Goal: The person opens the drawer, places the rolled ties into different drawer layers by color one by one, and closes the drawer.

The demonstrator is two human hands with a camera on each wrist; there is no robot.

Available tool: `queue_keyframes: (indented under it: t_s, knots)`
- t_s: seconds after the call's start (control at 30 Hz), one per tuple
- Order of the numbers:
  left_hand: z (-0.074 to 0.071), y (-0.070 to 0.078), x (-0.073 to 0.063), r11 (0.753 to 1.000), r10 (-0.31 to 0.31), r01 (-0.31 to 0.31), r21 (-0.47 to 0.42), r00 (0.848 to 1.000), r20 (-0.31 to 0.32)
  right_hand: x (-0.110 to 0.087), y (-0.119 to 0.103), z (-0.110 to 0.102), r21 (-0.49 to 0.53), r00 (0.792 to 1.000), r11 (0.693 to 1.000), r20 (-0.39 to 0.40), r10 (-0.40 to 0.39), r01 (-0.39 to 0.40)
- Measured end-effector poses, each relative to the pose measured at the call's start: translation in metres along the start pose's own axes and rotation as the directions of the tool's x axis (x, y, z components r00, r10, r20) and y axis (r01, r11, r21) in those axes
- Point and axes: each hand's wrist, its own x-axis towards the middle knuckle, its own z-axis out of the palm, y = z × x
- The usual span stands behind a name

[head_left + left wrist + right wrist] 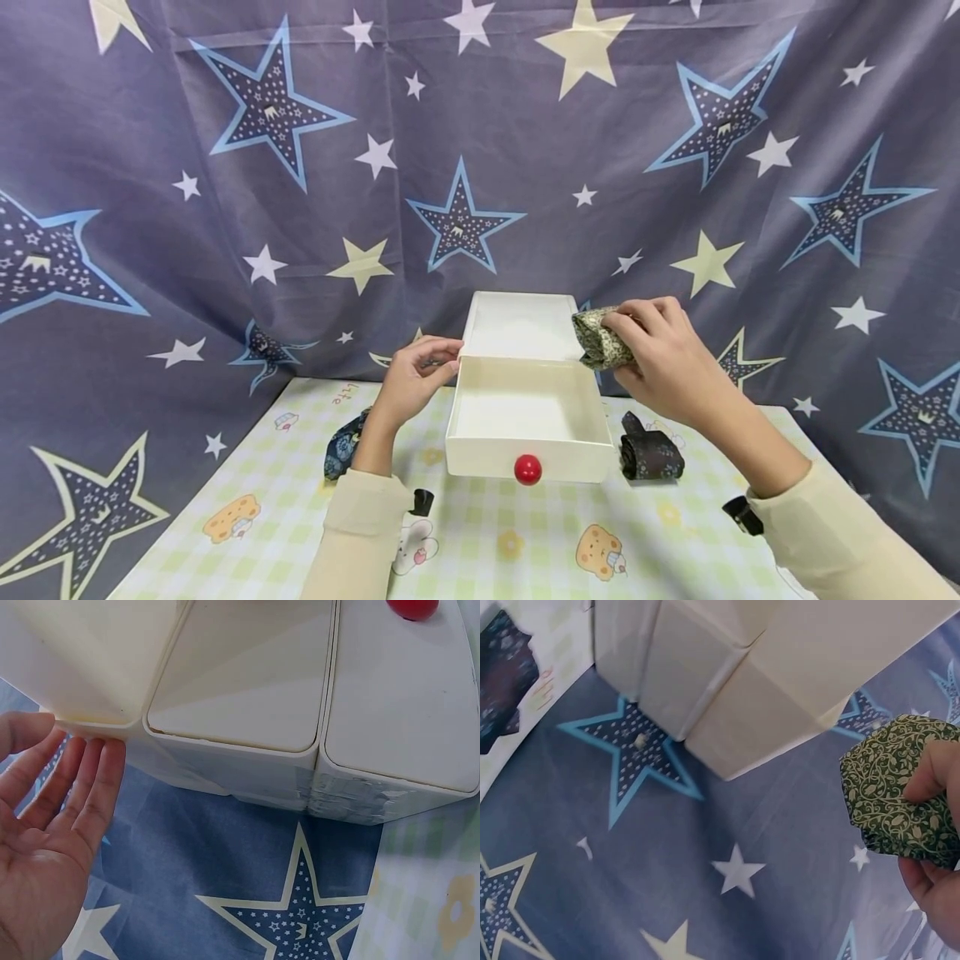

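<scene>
Cream sleeves [832, 525] nearest, the right grip [663, 360] clamps rolled green fabric [602, 337] with pale scrolls, the left grip [411, 379] pinching a box [482, 457].

On the table [480, 525], before the curtain [495, 108], stands the box [480, 458], one cloth [343, 446] left of it, another [652, 454] right, a third [597, 340] in the right hand [663, 358].

On the pale checked cover of the surface [281, 467], the word "Life" [345, 393] is printed in small reddish letters, to the left of the white box [480, 458] and well apart from it. In the right wrist view, matching reddish lettering [544, 688] also stands on the cover, near the same box; it seems to read "Life" too, though small and blurred.
</scene>
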Motion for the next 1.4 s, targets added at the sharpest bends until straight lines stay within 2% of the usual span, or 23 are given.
queue_keyframes:
  t_s: [0.37, 0.67, 0.87, 1.1, 1.4]
  knots:
    - [-0.001, 0.001, 0.0, 1.0, -0.005, 0.005, 0.011, 1.0, 0.001, 0.012, -0.025, 0.011, 0.059, 1.0, 0.998, -0.002, -0.03, 0.03]
    - [0.0, 0.0, 0.001, 1.0, 0.003, -0.004, 0.019, 1.0, 0.005, 0.014, -0.042, 0.026, 0.127, 0.998, 0.99, 0.022, -0.065, 0.062]
    - [-0.001, -0.001, 0.0, 1.0, -0.004, 0.004, 0.019, 1.0, 0.006, 0.018, -0.05, 0.034, 0.173, 0.991, 0.983, 0.11, -0.081, 0.061]
    - [-0.001, -0.001, 0.001, 1.0, -0.006, 0.006, 0.019, 1.0, 0.005, 0.025, -0.054, 0.039, 0.217, 0.965, 0.976, 0.247, -0.089, 0.034]
    - [-0.002, 0.0, 0.001, 1.0, -0.006, 0.006, 0.013, 1.0, 0.006, 0.026, -0.052, 0.052, 0.225, 0.942, 0.974, 0.323, -0.096, 0.022]
